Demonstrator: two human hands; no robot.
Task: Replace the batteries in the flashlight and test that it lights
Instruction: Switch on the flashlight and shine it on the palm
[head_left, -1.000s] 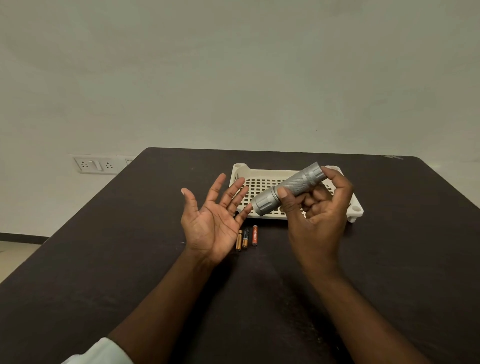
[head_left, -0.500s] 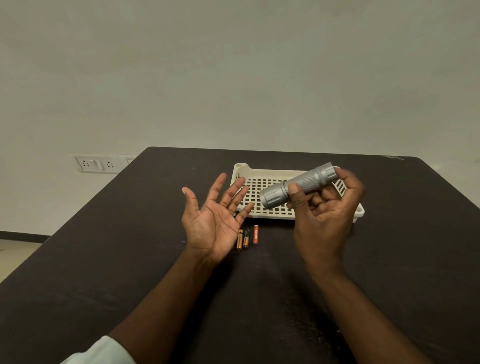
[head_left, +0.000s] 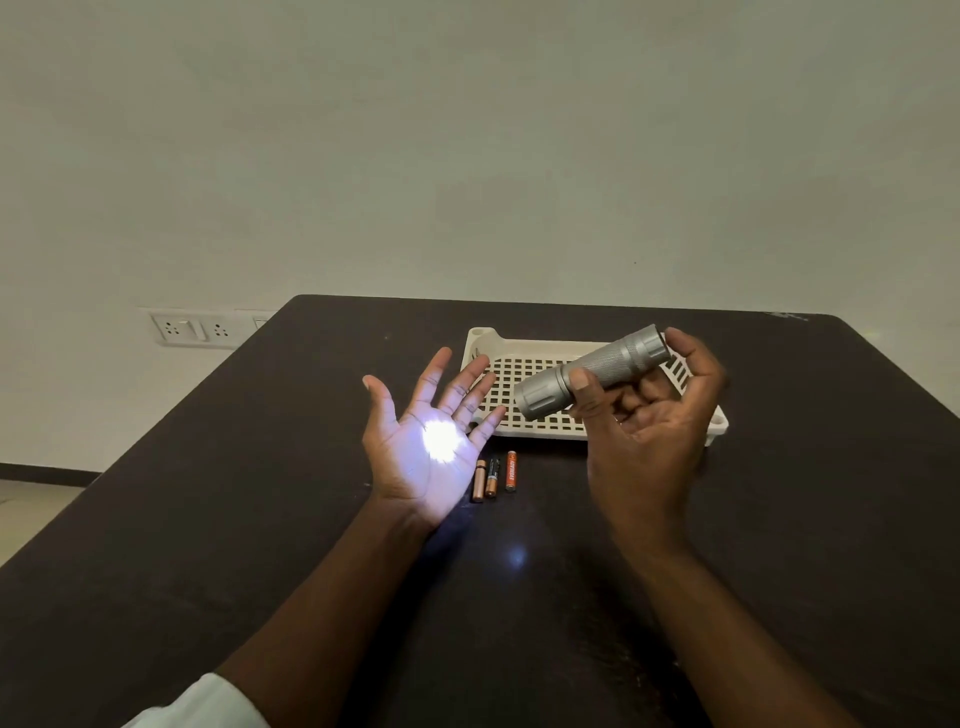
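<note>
The right hand (head_left: 644, 431) grips the silver metal flashlight with the bumpy round body (head_left: 592, 372). The thumb lies over its middle, the fingers curl under it, and one finger reaches round to the back end. It is held up in the air, above the near edge of the white plastic tray with a grid of holes (head_left: 519, 421). Its front end points at the left hand (head_left: 423, 441).

The left hand is spread flat, palm up, holding nothing. A bright white spot of light (head_left: 440, 440) sits in the middle of the palm, just below the fingers. So the flashlight seems to work, and the test looks almost done.

To do this step well, the person should keep the right hand steady, so the light stays on the palm and is easy to see. The palm should stay facing the front of the flashlight. The grip should be firm, because a round metal body could slip and roll.

Three small used batteries (head_left: 492, 477) lie side by side on the dark table (head_left: 260, 519), just beside the little finger of the left hand. The left hand should not sweep that way, or they may roll. The tray's wall is close behind both sets of fingertips. There is lots of bare table nearer the wrists and out to both sides, so the hands can pull back freely.
</note>
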